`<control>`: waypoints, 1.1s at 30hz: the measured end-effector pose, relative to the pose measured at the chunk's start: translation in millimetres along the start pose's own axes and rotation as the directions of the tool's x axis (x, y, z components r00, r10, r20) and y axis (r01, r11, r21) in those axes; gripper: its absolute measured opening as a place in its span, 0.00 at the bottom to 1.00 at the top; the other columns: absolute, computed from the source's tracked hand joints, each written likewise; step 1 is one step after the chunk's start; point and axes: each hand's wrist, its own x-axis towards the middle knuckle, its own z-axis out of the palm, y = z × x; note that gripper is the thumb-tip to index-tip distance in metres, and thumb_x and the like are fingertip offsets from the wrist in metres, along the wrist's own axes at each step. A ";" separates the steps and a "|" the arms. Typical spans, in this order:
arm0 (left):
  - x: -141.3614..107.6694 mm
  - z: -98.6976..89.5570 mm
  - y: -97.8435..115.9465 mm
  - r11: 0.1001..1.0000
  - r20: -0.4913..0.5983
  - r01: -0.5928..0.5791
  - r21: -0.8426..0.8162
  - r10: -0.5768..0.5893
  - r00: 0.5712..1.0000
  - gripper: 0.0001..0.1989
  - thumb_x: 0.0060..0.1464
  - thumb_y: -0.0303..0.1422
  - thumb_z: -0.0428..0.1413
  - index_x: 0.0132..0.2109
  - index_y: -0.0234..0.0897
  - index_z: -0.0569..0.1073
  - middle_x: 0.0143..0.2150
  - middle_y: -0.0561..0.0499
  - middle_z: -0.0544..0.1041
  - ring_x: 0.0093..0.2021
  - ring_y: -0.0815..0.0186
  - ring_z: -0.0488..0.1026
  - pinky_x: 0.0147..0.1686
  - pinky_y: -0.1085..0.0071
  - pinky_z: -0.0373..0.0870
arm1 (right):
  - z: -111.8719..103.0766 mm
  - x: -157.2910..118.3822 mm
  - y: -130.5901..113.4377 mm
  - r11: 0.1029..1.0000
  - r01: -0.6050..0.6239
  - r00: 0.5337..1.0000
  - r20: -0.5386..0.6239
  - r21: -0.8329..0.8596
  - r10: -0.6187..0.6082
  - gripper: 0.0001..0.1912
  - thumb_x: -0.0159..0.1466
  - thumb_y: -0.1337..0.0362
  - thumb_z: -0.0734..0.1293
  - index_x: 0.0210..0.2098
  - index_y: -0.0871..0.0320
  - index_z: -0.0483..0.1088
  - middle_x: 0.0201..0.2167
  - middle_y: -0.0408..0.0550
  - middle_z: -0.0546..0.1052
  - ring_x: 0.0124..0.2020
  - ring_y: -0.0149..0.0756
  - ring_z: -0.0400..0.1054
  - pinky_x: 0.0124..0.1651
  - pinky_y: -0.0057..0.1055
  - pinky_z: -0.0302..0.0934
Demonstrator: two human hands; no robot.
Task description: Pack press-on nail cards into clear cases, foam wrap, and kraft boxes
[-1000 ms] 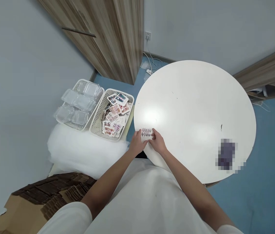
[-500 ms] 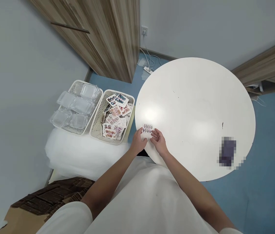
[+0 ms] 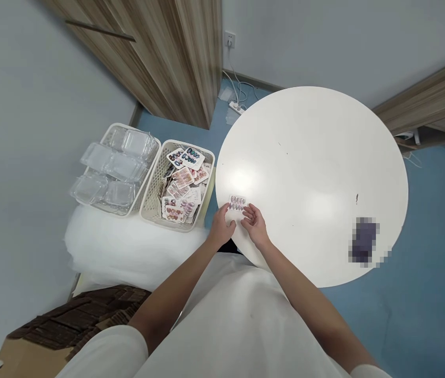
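A small white card of press-on nails (image 3: 237, 203), with two rows of pinkish-purple nails, lies near the edge of the round white table (image 3: 309, 136). My left hand (image 3: 221, 230) is at its lower left, thumb apart from the fingers and a fingertip at the card's left edge. On the other side, my right hand (image 3: 256, 227) is open with fingers loosely curved beside the card's right edge. Neither hand grips the card.
Left of the table, a white basket (image 3: 149, 202) holds many nail cards. Beside it stands another basket (image 3: 122, 126) of clear plastic boxes (image 3: 127, 167). White wrap (image 3: 127, 241) and brown cardboard (image 3: 84, 315) lie nearer me. A blurred dark object (image 3: 364, 240) is on the table's right.
The view has shifted slightly, so everything sits a little further left and up. My right fingers, earlier close against the card's right edge, look slightly farther from it. The card stays on the table.
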 end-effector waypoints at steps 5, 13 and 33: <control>-5.9 5.5 -0.8 0.999 -0.066 -0.008 -0.049 0.005 0.998 0.31 0.46 0.27 0.50 0.59 0.36 0.52 0.57 0.43 0.60 0.55 0.61 0.60 0.53 0.61 0.59 | -5.1 -3.1 1.2 1.000 0.026 0.999 0.030 0.006 -0.026 0.32 0.50 0.63 0.67 0.53 0.50 0.54 0.54 0.52 0.61 0.51 0.38 0.60 0.51 0.41 0.58; -42.1 15.2 4.2 0.995 -0.141 0.088 -0.046 -0.094 0.986 0.29 0.48 0.28 0.50 0.58 0.37 0.55 0.59 0.43 0.58 0.59 0.58 0.55 0.55 0.57 0.56 | -31.9 -26.1 3.0 0.998 0.016 0.993 0.115 -0.054 -0.010 0.31 0.51 0.63 0.66 0.53 0.51 0.55 0.54 0.51 0.61 0.52 0.37 0.59 0.52 0.41 0.57; -192.5 -2.0 -15.2 0.960 -0.281 0.261 -0.103 -0.280 0.918 0.22 0.50 0.40 0.51 0.52 0.40 0.64 0.53 0.44 0.67 0.51 0.57 0.65 0.42 0.64 0.67 | -67.1 -83.3 17.2 0.974 0.060 0.956 0.293 -0.220 0.007 0.22 0.53 0.59 0.63 0.47 0.54 0.61 0.41 0.49 0.69 0.31 0.32 0.67 0.38 0.36 0.63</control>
